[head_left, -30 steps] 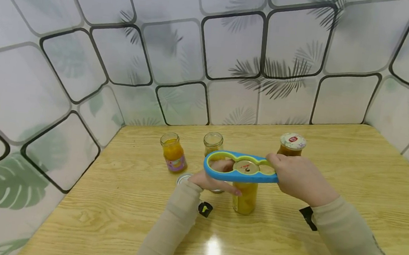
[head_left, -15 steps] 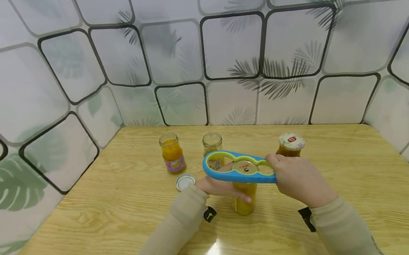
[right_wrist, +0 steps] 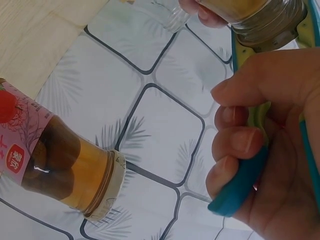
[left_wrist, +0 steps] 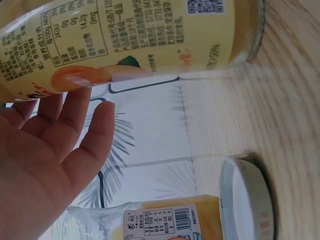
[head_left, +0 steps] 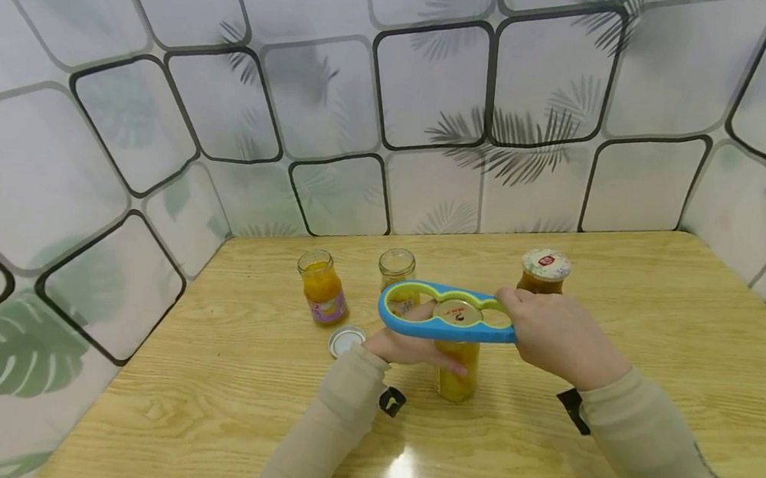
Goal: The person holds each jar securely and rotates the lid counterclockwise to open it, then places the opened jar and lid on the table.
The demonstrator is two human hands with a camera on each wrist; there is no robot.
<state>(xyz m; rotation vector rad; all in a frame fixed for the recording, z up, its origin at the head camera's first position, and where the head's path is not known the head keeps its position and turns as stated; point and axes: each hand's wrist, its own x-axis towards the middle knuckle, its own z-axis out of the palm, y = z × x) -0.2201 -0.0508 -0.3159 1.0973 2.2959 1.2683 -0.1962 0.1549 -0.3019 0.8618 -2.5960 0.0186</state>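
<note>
A glass jar of yellow fruit [head_left: 455,387] stands upright on the table, its gold lid [head_left: 457,313] framed by the middle hole of a blue and lime jar opener [head_left: 430,330]. My right hand [head_left: 562,338] grips the opener's right end, fingers curled round it in the right wrist view. Low on the jar is my left hand [head_left: 407,347], thumb across the front and fingers behind. In the left wrist view those fingers [left_wrist: 75,115] bend against the jar's labelled side; the thumb is out of that view.
Behind stand an uncapped jar of orange fruit [head_left: 324,291] and another uncapped jar [head_left: 397,265]. A loose lid [head_left: 347,341] lies left of my left hand. The capped jar of brown contents [head_left: 544,268] stands beyond my right hand. A patterned wall covering [head_left: 429,190] backs the wooden table.
My left hand has shifted right, its thumb now farther across the jar's front, exposing the loose lid on its left. The opener and right hand have barely moved.
</note>
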